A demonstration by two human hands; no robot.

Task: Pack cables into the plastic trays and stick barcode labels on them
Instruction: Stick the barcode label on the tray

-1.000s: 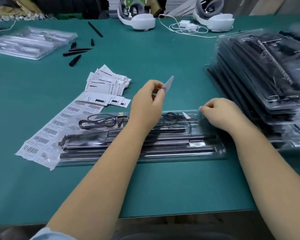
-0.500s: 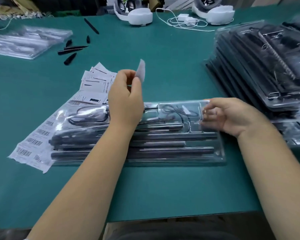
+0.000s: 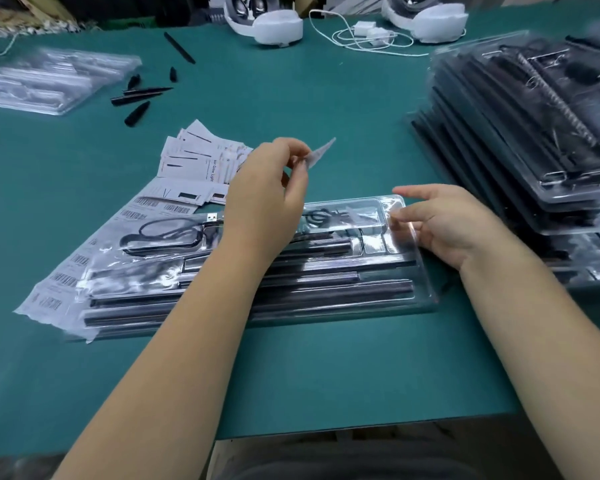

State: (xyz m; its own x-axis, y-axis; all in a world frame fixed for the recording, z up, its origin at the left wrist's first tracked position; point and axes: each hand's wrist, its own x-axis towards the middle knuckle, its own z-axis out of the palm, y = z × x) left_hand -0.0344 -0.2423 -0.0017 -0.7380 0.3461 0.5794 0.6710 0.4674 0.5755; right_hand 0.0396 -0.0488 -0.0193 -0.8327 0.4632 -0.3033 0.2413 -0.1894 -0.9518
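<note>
A long clear plastic blister tray (image 3: 326, 292) lies on the green table mat (image 3: 291, 368), holding black rods and, in its far compartments, a coiled black cable with a metal USB plug (image 3: 163, 233). Above the tray's far edge the left hand (image 3: 267, 199) pinches a small pale label (image 3: 321, 152) between thumb and fingertips, holding it in the air. The right hand (image 3: 454, 223) rests at the tray's far right corner, fingers loosely extended and touching the plastic, gripping nothing. Under the tray's left end lies a white sheet of barcode labels (image 3: 59, 271), with a heap of white printed leaflets (image 3: 201, 157) just beyond it. To the right of the tray stands a stack of filled clear trays (image 3: 520, 133).
</note>
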